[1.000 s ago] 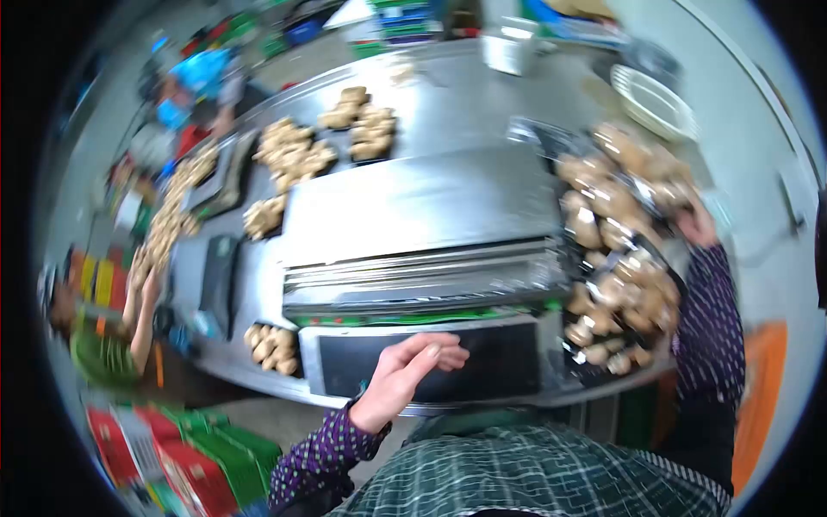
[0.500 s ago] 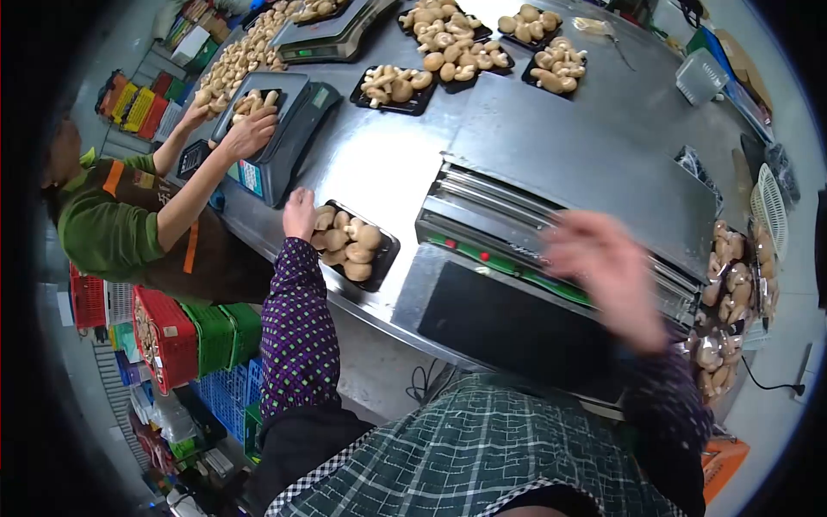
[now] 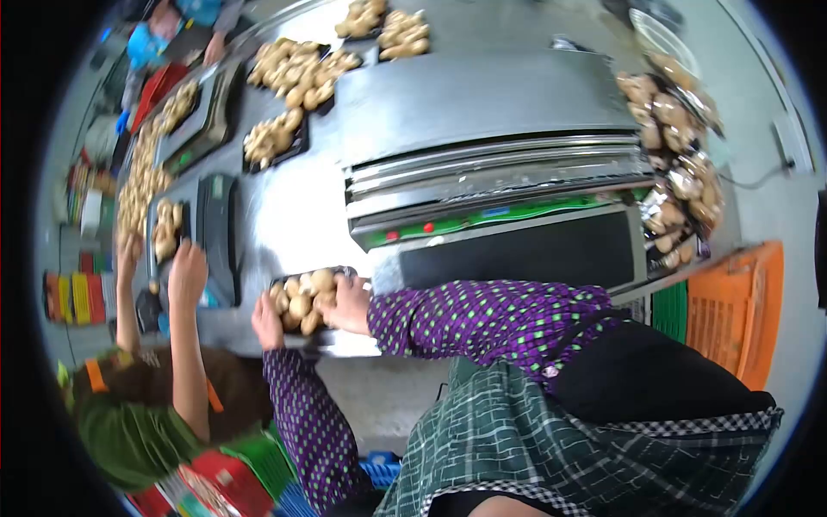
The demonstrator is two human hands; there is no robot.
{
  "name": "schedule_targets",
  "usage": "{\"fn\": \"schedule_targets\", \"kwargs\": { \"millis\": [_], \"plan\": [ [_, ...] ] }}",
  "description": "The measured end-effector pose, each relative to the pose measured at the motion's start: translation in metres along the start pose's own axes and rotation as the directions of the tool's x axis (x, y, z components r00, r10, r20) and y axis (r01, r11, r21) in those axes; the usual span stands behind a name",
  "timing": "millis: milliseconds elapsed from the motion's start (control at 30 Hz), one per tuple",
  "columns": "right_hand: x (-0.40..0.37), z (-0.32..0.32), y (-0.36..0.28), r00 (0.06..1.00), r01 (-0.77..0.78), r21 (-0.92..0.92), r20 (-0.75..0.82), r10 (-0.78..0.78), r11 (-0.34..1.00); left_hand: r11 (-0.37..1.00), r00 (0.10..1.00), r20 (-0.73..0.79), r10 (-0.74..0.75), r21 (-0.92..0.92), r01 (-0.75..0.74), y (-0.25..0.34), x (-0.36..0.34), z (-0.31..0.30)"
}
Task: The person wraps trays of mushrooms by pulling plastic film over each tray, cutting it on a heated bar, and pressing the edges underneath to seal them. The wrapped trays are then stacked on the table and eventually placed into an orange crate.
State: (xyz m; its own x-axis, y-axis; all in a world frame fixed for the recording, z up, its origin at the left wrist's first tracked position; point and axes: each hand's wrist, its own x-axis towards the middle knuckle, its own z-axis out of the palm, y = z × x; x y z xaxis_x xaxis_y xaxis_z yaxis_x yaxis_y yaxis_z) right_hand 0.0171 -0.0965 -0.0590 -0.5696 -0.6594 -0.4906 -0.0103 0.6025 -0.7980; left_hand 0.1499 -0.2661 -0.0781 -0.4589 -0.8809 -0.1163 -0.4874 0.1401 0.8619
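A black tray of mushrooms rests near the front edge of the metal table. My left hand grips its left side. Over its right end is my right hand, with the fingers curled against the tray edge and the mushrooms there; part of the rim is hidden under it. Just right of that hand stands the wrapping machine, with metal rollers, red buttons and a dark flat plate in front.
At left, a co-worker's hands are near a scale bearing another mushroom tray. Filled trays and loose mushrooms lie farther back. Wrapped mushroom packs are piled at right, above an orange crate.
My right hand has moved left from above the wrapping machine to the mushroom tray. My left hand now grips the tray's left side. The view has turned rightward.
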Motion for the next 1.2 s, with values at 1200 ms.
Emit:
{"fn": "schedule_targets", "kwargs": {
  "millis": [1200],
  "plan": [
    [-0.143, -0.528, 0.08, 0.679, -0.058, -0.605, -0.608, -0.413, 0.794, 0.443, 0.792, 0.378, 0.478, 0.675, -0.59, 0.355, -0.066, 0.227]
  ]
}}
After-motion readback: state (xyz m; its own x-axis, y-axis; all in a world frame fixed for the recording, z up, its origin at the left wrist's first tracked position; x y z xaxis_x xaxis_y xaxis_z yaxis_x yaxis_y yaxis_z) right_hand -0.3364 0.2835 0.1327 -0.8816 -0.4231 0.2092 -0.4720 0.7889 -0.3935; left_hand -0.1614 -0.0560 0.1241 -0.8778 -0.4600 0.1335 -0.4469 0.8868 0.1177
